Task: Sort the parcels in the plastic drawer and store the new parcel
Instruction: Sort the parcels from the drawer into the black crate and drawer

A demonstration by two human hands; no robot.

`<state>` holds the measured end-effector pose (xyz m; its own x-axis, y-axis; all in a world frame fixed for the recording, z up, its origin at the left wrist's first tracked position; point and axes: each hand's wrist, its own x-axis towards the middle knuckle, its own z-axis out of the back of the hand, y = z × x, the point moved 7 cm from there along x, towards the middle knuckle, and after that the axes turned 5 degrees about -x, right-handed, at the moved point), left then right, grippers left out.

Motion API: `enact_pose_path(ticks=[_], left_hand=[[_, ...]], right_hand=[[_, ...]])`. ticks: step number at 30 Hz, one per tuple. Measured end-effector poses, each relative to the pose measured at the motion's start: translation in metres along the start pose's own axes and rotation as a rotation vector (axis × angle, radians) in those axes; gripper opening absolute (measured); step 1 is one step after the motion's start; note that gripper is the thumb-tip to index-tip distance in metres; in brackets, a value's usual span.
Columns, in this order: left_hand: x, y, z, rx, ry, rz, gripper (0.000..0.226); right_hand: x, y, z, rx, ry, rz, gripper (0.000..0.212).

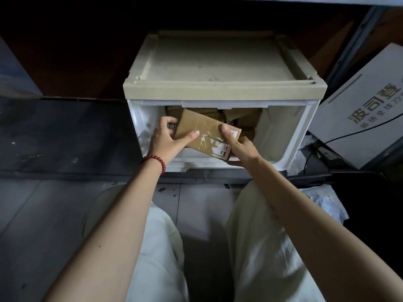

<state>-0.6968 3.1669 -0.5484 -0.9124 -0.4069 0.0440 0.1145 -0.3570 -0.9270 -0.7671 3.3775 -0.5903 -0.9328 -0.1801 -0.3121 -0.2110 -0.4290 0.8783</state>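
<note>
From the head camera, looking down: a person crouches on the floor point(43, 203) in front of a plastic drawer point(305, 131). The drawer is white and pulled open toward the person. Its case has a flat tan top point(218, 68) that looks dusty.

Both hands hold one brown parcel point(202, 127) over the open drawer. The parcel is flat, made of cardboard, and sits at a slant, with its left end farther away and its right end nearer. Shiny clear tape runs across it, and a white label is stuck near its right end.

The left hand point(165, 140) grips the left end of the parcel. Its thumb lies on top and its fingers curl around the far edge. A red bead bracelet point(156, 161) sits on that wrist.

The right hand point(242, 149) pinches the right end of the parcel. Its thumb presses on top and its fingers are tucked under the near corner.

At the far end of the drawer, under the tan top, more brown parcels point(242, 117) are packed close together. The near part of the drawer floor shows white.

To the right of the drawer a big white box point(366, 101) with dark printed letters leans at a tilt. A black cable point(349, 134) runs across it. Near that, lower down, lies some crumpled white plastic point(325, 199).

The person's pale trousers point(157, 247) fill the near part of the view, under both bare arms.
</note>
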Motion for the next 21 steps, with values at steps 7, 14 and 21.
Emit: enact_pose_path(ticks=[7,14,21], left_hand=[[-0.002,-0.002,-0.012,-0.005,0.103,-0.035,0.066],[-0.002,-0.001,-0.016,0.025,0.159,-0.072,0.069],[0.003,-0.007,-0.014,0.188,0.028,-0.176,0.07]], right_hand=[[0.001,-0.006,-0.005,0.195,-0.045,-0.092,0.088],[0.001,-0.007,-0.004,0.267,-0.067,-0.094,0.069],[0.001,-0.008,0.001,0.09,-0.027,-0.05,0.074]])
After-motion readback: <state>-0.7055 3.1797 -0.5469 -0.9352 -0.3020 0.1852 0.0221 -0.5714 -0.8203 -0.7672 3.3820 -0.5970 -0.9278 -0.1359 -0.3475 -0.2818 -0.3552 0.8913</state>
